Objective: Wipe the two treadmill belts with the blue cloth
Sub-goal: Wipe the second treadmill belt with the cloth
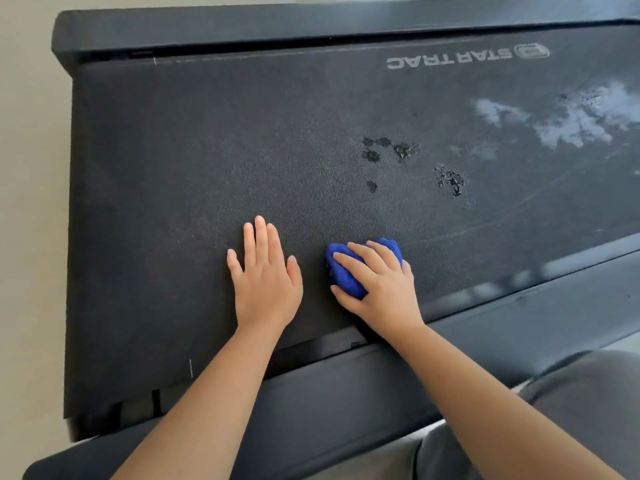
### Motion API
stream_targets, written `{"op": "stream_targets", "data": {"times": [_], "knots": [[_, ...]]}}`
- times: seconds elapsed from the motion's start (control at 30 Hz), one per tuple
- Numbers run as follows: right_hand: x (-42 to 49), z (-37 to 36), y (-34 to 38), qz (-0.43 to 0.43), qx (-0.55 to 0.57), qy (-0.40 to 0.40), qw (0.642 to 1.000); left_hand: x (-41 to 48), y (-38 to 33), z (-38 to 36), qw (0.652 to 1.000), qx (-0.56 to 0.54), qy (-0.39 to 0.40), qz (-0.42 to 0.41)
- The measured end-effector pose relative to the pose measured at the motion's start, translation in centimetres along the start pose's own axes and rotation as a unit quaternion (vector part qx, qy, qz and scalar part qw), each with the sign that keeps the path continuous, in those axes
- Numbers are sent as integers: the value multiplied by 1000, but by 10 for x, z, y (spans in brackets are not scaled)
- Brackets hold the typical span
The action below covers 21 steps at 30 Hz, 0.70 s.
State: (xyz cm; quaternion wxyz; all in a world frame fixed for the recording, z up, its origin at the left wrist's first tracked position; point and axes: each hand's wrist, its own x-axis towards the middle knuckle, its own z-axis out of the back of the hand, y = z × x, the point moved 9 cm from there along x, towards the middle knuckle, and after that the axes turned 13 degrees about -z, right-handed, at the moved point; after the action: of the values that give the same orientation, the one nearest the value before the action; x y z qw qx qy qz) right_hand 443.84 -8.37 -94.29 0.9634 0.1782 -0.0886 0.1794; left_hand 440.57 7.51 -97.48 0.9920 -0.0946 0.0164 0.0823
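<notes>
Black treadmill belt [173, 202] fills most of the view, with pale floor [31, 168] to its left. The STAR TRAC logo [467, 57] sits at the far edge, upside down from this side. A dark side rail [346, 386] runs along the near edge.

The left hand [266, 282] lies palm down on the belt, its fingers [261, 237] straight and slightly spread, holding nothing. The right hand [384, 289] is just beside it and grips the blue cloth [343, 273], which is bunched into a wad and pressed on the belt. The fingers curl over its top and the thumb sits at its near side.

Dark wet spots [388, 150] lie beyond the cloth, and a pale shiny smear [571, 119] lies further right. A grey trouser leg [588, 393] shows at bottom right.
</notes>
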Motion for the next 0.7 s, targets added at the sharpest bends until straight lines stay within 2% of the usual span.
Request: {"op": "stream_targets", "data": {"times": [0.07,0.17,0.23,0.43,0.6,0.7], "knots": [[1,6,-19,-4,-5,7,1000,-1,1,0,1000,-4,0,-6],[4,23,-64,-122,-6,-9,992,-2,-1,1,1000,0,-5,-16],[5,25,-72,-163,-12,-5,987,-2,-1,0,1000,1,-9,-19],[2,23,-67,-149,-28,-7,988,-3,1,0,999,5,-29,-21],[3,20,-63,-124,-32,-14,992,-4,-3,-1,1000,7,7,3],[4,21,-63,-108,-36,-4,993,2,-23,6,1000,-10,-6,-3]]}}
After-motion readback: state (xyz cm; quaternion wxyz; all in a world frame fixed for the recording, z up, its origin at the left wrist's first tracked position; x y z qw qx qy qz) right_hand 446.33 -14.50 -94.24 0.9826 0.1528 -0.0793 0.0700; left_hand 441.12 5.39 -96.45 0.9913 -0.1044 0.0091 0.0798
